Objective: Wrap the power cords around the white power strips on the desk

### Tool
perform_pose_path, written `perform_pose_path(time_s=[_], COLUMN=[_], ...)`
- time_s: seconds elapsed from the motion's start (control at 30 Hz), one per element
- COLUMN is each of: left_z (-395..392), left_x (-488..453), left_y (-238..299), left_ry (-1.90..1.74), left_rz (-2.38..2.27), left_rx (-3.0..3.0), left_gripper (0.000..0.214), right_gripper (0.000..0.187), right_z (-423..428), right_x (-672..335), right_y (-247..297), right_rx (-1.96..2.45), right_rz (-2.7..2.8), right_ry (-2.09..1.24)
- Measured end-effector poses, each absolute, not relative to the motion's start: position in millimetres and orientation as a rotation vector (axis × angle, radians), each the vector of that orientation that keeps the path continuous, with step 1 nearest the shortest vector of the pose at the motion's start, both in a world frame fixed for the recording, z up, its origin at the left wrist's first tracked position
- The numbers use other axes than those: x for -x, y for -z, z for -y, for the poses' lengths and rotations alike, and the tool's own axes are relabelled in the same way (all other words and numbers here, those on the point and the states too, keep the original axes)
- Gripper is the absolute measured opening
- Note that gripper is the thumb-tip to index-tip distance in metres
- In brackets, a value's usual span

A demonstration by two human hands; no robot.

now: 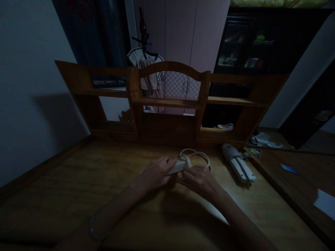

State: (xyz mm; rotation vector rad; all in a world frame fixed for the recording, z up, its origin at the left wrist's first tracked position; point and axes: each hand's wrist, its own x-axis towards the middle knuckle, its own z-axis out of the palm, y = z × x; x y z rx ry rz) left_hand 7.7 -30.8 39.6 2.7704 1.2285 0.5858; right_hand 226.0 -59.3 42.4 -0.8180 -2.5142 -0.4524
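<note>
A white power strip (176,168) is held above the wooden desk, its near end in my left hand (159,170), whose fingers are wrapped round it. At the strip's far end my right hand (200,177) is closed on the white cord (188,161), which is wound round the strip there. A loose loop of this cord arches out behind my right hand. To the right, a second white power strip (242,169) lies on the desk with its cord wrapped about one end. My fingertips are partly hidden in the dim light.
The wooden desk (86,174) carries a shelf unit (167,103) along its back. A wall (31,87) stands at the left. On the lower surface at right lie a blue card (288,168) and white paper (326,202). Clothes hang on a rack (143,31) behind.
</note>
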Motion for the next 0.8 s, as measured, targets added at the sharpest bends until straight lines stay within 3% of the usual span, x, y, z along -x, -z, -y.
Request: perform_pose_path(time_s=[0.23,0.5,0.8], left_z=[33,43,44], left_x=[-10,-24,-26], left_y=[-39,-34,-19], left_ry=[-0.478,-0.477,-0.510], left_rz=[-1.229,-0.974,-0.498], left_rx=[-2.949,-3.166,-3.208], left_gripper=[0.052,0.033,0.044], right_gripper=[0.024,0.029,0.044], right_z=[61,64,63], right_x=[-242,-235,-242], right_y=[-57,-59,-69], right_rx=[0.820,0.685,0.794], right_rz=[2.429,2.416,2.109], right_ry=[0.561,0.449,-0.185])
